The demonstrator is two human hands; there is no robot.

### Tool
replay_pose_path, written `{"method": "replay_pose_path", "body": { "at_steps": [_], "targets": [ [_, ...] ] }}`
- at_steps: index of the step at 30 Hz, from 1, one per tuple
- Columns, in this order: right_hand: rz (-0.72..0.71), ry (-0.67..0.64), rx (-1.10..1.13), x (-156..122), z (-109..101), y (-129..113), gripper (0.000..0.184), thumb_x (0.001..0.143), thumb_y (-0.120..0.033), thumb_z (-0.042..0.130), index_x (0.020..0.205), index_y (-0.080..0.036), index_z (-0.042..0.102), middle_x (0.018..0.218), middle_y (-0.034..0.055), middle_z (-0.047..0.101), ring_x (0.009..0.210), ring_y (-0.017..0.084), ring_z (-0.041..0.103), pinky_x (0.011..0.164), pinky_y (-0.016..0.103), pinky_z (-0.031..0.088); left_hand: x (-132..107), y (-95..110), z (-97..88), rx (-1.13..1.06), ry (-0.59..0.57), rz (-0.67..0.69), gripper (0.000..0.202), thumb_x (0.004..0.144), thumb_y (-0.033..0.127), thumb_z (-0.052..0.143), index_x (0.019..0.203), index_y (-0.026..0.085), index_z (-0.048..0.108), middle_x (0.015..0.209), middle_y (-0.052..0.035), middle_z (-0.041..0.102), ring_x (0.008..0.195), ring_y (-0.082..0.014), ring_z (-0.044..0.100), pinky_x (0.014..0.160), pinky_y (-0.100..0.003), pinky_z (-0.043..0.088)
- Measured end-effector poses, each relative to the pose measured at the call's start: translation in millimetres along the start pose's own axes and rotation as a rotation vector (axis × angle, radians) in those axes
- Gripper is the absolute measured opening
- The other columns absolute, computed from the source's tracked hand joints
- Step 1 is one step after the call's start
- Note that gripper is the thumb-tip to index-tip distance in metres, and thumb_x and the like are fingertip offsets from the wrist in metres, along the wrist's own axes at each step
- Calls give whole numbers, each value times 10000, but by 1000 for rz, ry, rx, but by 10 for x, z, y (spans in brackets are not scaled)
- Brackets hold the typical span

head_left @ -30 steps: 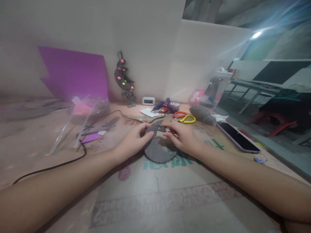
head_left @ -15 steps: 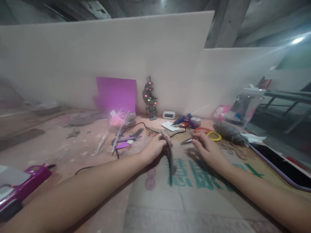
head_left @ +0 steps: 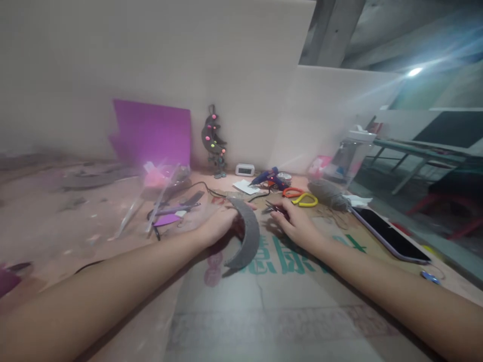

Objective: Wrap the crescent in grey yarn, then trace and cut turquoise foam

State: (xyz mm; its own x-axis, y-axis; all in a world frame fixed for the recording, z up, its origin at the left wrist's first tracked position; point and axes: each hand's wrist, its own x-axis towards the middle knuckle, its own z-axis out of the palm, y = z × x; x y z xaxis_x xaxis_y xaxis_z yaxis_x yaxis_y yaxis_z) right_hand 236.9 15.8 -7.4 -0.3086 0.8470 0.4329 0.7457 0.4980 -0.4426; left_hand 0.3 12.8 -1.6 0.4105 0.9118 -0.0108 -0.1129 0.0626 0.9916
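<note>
A grey crescent moon cut-out (head_left: 249,236) stands on edge over the printed sheet. My left hand (head_left: 222,223) is closed on its upper inner side, and the moon hides some of the fingers. To its right, my right hand (head_left: 296,221) has its fingers closed about the middle of a pair of scissors. Their dark pointed blades show past the fingertips, and the orange and yellow handles (head_left: 306,200) lie behind the hand. Exactly how the fingers grip the scissors is partly hidden.
A blue glue gun (head_left: 266,176) rests by a white card (head_left: 246,187) and small clock (head_left: 245,170). A decorated moon ornament (head_left: 213,136) and purple sheet (head_left: 154,133) stand against the partition. Grey yarn (head_left: 328,193), a phone (head_left: 390,235) and a clear bottle (head_left: 349,156) are at right.
The crescent has turned from nearly edge-on to show its broad curved face. My right fingers have closed in around the scissors. The whole view has shifted, with the scene now further left.
</note>
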Motion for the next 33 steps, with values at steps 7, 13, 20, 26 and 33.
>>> {"method": "replay_pose_path", "body": {
  "at_steps": [7,13,20,26,33],
  "targets": [
    [-45,9,9,-6,15,21,220,996,-378,516,1076,-189,596,861,61,688,744,212,616,673,310,435,-125,86,11,-26,-202,-110,648,722,219,604,1366,144,635,1136,-116,777,1010,-252,716,841,-327,534],
    [-85,19,13,5,20,35,187,1005,-361,537,1072,-197,598,895,65,715,773,214,646,676,304,452,-74,50,-41,336,-267,67,441,865,443,672,1199,157,709,1025,-69,748,920,-203,662,790,-281,491],
    [-234,127,43,-36,-24,14,234,1025,-363,489,1110,-187,619,963,94,732,829,232,674,736,339,508,-43,24,-18,435,-143,79,349,875,505,642,937,164,678,578,71,460,490,-100,378,485,-217,287],
    [-312,151,13,-55,-20,9,235,1013,-306,539,1181,-179,645,996,112,742,843,236,680,751,358,532,-53,41,-2,365,-98,52,427,777,560,699,943,170,654,737,9,604,600,-123,491,528,-219,331],
    [-330,132,49,-59,-24,-25,253,1007,-274,552,1216,-191,666,1010,94,745,815,203,673,753,337,549,-78,58,17,344,-10,1,505,765,667,686,706,205,489,566,60,415,492,-100,382,458,-220,257]
  ]
}}
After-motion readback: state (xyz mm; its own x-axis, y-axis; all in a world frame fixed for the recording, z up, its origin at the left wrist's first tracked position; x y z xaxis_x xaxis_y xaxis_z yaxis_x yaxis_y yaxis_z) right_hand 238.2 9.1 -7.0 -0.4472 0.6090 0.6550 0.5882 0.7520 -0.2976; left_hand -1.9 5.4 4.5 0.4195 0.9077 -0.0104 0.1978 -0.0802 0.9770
